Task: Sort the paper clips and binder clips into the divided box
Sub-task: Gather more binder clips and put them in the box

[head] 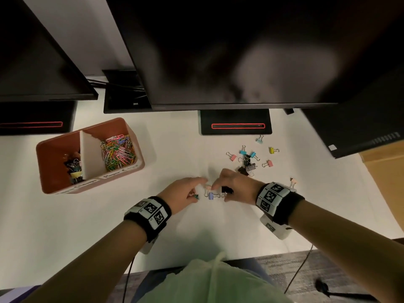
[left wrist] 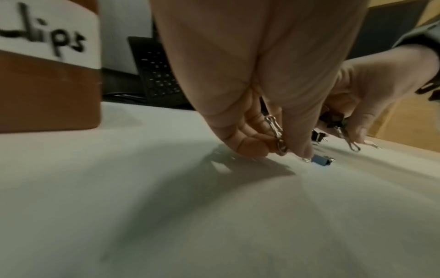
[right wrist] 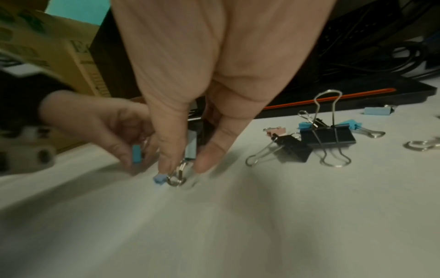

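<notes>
A brown divided box [head: 54,147] stands at the left, with binder clips [head: 74,167] in its left half and coloured paper clips [head: 118,153] in its right half. Both hands meet at the table's middle. My left hand [head: 192,192] pinches a small binder clip by its wire handle [left wrist: 276,131]; a blue one [right wrist: 137,156] also shows in its fingers. My right hand [head: 220,189] holds a black binder clip [head: 226,190], and its thumb and finger pinch another clip's wire loops [right wrist: 177,176]. A purple-blue binder clip [head: 211,196] lies on the table between the hands.
Several loose binder clips [head: 251,158], pink, blue, yellow and black, lie scattered to the right behind my right hand. Another pink clip [head: 294,182] lies by my right wrist. Monitor stands [head: 236,122] line the back. A cardboard box [head: 384,171] sits at the far right.
</notes>
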Motion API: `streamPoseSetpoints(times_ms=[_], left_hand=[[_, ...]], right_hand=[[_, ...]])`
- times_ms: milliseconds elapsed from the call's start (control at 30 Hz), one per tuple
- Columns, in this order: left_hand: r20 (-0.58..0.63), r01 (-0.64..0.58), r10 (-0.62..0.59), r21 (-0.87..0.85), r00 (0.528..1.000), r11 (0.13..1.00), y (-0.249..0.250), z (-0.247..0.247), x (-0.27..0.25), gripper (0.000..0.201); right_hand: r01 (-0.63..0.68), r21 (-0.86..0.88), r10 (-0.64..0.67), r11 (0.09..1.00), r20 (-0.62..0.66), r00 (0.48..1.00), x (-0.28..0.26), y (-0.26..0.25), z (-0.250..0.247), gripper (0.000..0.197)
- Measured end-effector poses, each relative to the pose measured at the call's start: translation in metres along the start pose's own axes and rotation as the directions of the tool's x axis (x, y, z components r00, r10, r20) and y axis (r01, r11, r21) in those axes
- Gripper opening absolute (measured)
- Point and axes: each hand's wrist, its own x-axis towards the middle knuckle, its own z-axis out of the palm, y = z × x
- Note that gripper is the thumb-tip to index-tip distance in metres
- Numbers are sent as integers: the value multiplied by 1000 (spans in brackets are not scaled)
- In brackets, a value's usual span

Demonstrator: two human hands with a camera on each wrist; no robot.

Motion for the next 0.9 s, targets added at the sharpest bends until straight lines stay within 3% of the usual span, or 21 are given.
streamPoseSetpoints(times_ms=[100, 200, 333, 533, 667, 900], left_hand=[[130, -37, 22, 111, 991, 993, 6, 0, 17, 57], [174, -55, 21, 193, 984, 980, 9, -2, 28, 48], [120, -58, 32, 218, 992, 974, 9, 0, 30, 31], [4, -59, 60, 172, 998, 983, 4, 7, 23, 13], [-82, -19, 26, 82, 996, 996, 0, 9, 13, 9], [-221, 167, -228, -264, 948, 950, -13, -23, -44, 15]], right_hand=[[36, -36, -34, 999, 57, 998, -2, -5, 13, 46], [8, -83, -4, 996, 42, 999, 3, -5, 22, 38], [0, -68, 0, 998, -5, 1000, 3, -2, 23, 16], [14, -104, -19, 994, -49, 999, -1, 3, 29, 11], [4, -133, -9, 991, -38, 999, 0, -1, 36, 18], [72, -84, -76, 994, -42, 996, 28, -34, 15, 15]])
